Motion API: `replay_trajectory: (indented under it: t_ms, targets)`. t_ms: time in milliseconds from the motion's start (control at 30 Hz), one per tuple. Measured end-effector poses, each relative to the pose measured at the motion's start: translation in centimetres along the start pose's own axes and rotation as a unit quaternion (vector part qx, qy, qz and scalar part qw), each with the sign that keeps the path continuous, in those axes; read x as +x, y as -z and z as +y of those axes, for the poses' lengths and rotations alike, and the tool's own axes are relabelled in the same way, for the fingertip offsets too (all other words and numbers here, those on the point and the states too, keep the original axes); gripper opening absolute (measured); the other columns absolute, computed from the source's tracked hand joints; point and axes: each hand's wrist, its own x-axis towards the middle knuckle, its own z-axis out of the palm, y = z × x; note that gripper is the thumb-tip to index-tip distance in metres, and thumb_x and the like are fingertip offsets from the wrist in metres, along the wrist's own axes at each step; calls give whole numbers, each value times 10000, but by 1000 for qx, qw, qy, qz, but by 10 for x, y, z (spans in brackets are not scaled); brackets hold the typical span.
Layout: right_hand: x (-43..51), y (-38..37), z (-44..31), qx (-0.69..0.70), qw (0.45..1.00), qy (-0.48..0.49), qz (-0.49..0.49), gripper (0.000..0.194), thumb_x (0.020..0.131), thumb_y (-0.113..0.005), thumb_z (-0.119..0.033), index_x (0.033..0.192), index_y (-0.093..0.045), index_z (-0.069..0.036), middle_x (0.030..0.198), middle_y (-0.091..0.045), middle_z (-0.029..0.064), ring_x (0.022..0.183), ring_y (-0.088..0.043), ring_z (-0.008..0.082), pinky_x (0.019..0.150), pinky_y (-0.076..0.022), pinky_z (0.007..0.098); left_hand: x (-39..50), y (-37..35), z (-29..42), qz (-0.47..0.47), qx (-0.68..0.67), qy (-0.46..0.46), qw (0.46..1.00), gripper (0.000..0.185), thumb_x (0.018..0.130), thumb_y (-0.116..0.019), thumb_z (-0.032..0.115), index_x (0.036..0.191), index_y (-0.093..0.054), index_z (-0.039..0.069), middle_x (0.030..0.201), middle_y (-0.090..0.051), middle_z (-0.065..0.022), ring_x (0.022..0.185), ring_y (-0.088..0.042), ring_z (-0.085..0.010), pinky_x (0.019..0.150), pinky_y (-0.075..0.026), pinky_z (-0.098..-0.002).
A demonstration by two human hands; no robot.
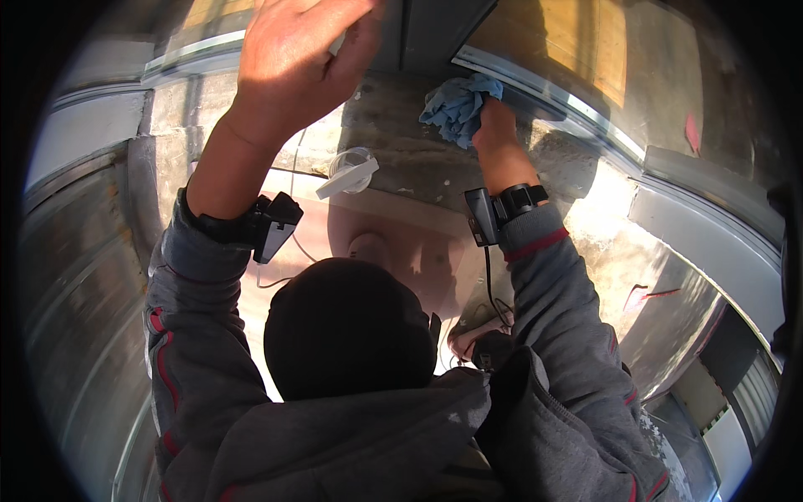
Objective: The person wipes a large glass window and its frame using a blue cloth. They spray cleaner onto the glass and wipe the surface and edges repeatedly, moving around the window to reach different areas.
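Note:
My right hand (491, 125) grips a crumpled light-blue cloth (460, 108), bunched beside the foot of a dark grey frame post (439, 31) and the metal track of a glazed panel. My left hand (301, 63) is raised at the upper left of the post, its back towards me. The picture's top edge cuts off its fingertips, and I cannot tell whether it touches the frame. Below and between the hands, a round clear plastic container (359, 164) has a white flat bar (347, 179) lying across it.
Stained concrete (401, 119) runs along the foot of the frame. A pinkish board or mat (301, 194) lies nearer me, with a thin cable over it. Metal-framed panels (709, 207) rise on the right, and a glazed panel (81, 263) stands on the left.

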Motion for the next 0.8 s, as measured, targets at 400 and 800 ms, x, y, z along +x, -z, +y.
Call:
replay_trajectory:
  t_ms: [400,800]
  targets:
    - [-1,-5,1,1,998,55,-26,262,911,-595,-178,1085,-645,11,1016,-677,168,912,-657,319,722,-517,467,65,-74,-23,295,248,-149,911,394,844,-562,42,1153,-708,237,1415,-540,-38,1374,-409,-272,1158,-129,-468]
    - [-8,-28,15,-82,989,108,-59,268,919,-608,-220,1014,-675,22,967,-689,139,834,-646,269,672,-493,456,64,-81,-25,291,231,-138,918,357,854,-602,85,1158,-687,251,1455,-506,-7,1405,-381,-258,1174,-108,-454]
